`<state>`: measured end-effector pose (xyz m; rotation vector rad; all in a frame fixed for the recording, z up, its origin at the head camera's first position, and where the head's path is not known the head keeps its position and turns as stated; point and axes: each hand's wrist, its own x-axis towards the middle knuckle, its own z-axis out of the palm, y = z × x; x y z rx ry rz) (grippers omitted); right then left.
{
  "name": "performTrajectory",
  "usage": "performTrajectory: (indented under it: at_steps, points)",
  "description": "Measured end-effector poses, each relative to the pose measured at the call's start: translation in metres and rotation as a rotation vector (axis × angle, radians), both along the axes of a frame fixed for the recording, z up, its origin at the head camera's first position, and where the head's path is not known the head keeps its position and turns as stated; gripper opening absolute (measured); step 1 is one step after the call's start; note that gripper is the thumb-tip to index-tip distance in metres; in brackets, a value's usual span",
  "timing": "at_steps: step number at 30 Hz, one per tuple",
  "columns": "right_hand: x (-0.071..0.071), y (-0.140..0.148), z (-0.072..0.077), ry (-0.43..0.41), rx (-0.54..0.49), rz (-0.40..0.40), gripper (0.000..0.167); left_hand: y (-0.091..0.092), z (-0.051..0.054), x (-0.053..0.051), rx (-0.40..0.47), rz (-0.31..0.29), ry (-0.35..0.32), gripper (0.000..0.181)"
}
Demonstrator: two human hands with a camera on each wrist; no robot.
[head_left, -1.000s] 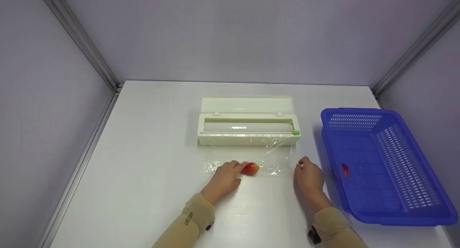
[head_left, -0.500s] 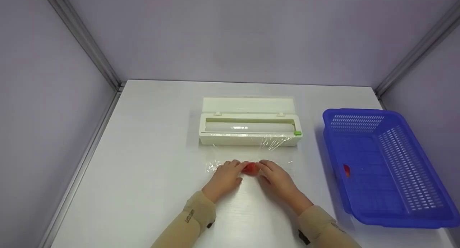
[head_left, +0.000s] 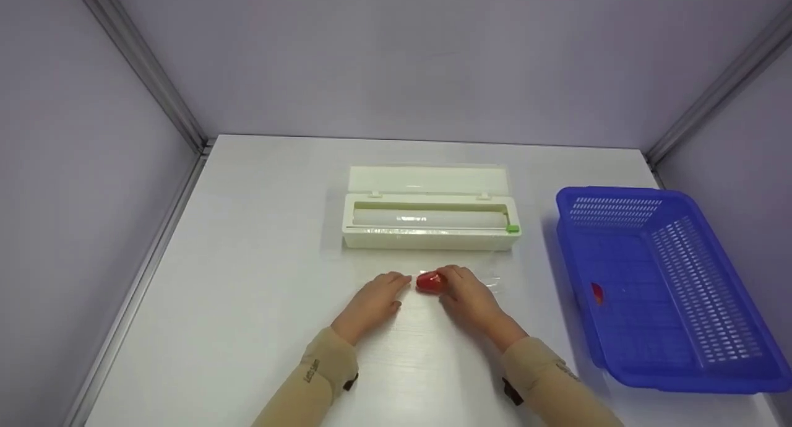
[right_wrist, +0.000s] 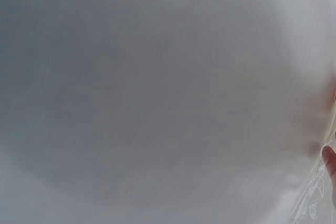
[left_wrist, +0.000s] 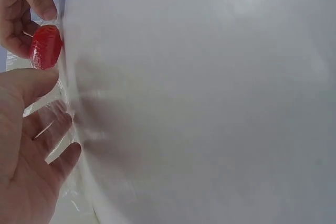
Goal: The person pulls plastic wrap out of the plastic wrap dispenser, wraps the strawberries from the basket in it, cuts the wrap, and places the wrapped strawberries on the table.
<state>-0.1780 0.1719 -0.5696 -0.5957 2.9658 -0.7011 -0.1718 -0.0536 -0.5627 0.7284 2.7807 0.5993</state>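
Note:
A red fruit (head_left: 430, 283) lies at the near part of a thin clear film (head_left: 492, 282), wrapped at least partly in it. My right hand (head_left: 470, 300) grips its right end, thumb on the near side; the left wrist view shows this hand (left_wrist: 21, 11) around one end of the fruit (left_wrist: 46, 47). Just left of the fruit is my left hand (head_left: 371, 303). Its fingers are spread in the left wrist view, where this hand (left_wrist: 31, 150) has film (left_wrist: 50, 121) over some fingers. The right wrist view catches only a fingertip (right_wrist: 330, 162) and crinkled film (right_wrist: 313, 203).
Behind the hands stands a white film dispenser (head_left: 427, 240), lid raised, with a roll inside and a green slider (head_left: 513, 228). A blue basket (head_left: 718, 383) is on the right of the white table (head_left: 247, 229). Walls enclose the table's back and sides.
My right hand has come left from the film's right side and taken hold of the fruit. The fruit has turned and shifted slightly away from me; my left hand has drawn back left from it.

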Motion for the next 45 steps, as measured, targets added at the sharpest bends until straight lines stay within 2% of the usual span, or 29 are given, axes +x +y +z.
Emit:
performTrajectory:
  at_steps: [6,10,13,16,19,23,26,31,34,37,39,41,43,45]
  points:
    - [-0.009,-0.005,-0.001,0.021,0.084,0.014,0.044,-0.019,-0.005,-0.003,-0.067,0.173,0.153,0.031]
    - [-0.013,-0.006,-0.002,0.08,0.103,0.028,0.038,-0.029,-0.006,-0.004,-0.091,0.275,0.209,0.015]
    - [-0.015,-0.006,-0.003,0.104,0.051,0.023,0.037,-0.035,-0.005,-0.006,-0.064,0.329,0.206,0.013]
    - [-0.018,-0.005,-0.002,0.071,-0.017,0.01,0.037,-0.039,-0.003,-0.009,-0.026,0.374,0.175,0.015]
    - [-0.022,-0.004,0.0,-0.012,-0.062,-0.029,0.037,-0.04,0.0,-0.013,-0.001,0.416,0.134,0.016]
    - [-0.027,-0.003,0.004,-0.129,-0.158,-0.134,0.034,-0.04,0.004,-0.019,0.028,0.457,0.084,0.016]
    - [-0.03,-0.003,0.004,-0.171,-0.219,-0.194,0.029,-0.04,0.003,-0.022,0.041,0.443,0.076,0.016]
    - [-0.037,-0.003,0.002,-0.228,-0.325,-0.268,0.023,-0.038,-0.002,-0.023,0.039,0.388,0.117,0.016]
    - [-0.04,-0.003,0.0,-0.235,-0.379,-0.298,0.021,-0.034,-0.004,-0.023,0.059,0.392,0.191,0.016]
    - [-0.042,-0.003,0.0,-0.249,-0.39,-0.326,0.021,-0.025,-0.005,-0.023,0.082,0.376,0.33,0.02]
    - [-0.042,-0.004,0.001,-0.265,-0.399,-0.344,0.021,-0.016,-0.004,-0.022,0.087,0.319,0.442,0.02]
    - [-0.042,-0.005,0.0,-0.273,-0.41,-0.355,0.021,-0.006,-0.003,-0.022,0.089,0.227,0.52,0.02]
    - [-0.043,-0.006,0.0,-0.269,-0.422,-0.357,0.021,0.003,-0.004,-0.022,0.08,0.123,0.554,0.022]
    - [-0.043,-0.007,0.0,-0.253,-0.433,-0.349,0.021,0.012,-0.005,-0.022,0.06,0.043,0.548,0.028]
